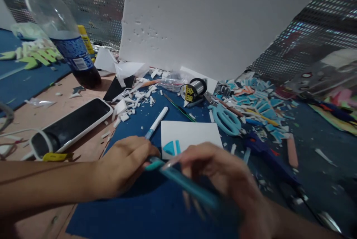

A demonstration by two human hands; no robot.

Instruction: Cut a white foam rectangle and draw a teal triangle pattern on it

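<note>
My left hand (125,166) is closed, pinching a small teal piece (154,164) at its fingertips. My right hand (220,175) curls around a long, narrow teal-blue thing (192,187), whose near end is smeared by motion; its exact kind does not show. The far end of that thing meets or nearly touches the small piece between my hands. Just beyond lies a white rectangular sheet (195,131) carrying a rounded teal piece (169,147) and a narrow teal strip (177,147). Both hands are over a dark blue mat (156,213).
A white-capped pen (157,121), blue-handled scissors (226,120) and a wire spool (193,91) lie beyond. Left are a phone (72,125) and a bottle (69,45) of dark drink. Blue scraps (264,105) and a dark blue glue gun (270,161) lie right. A white board (195,19) stands behind.
</note>
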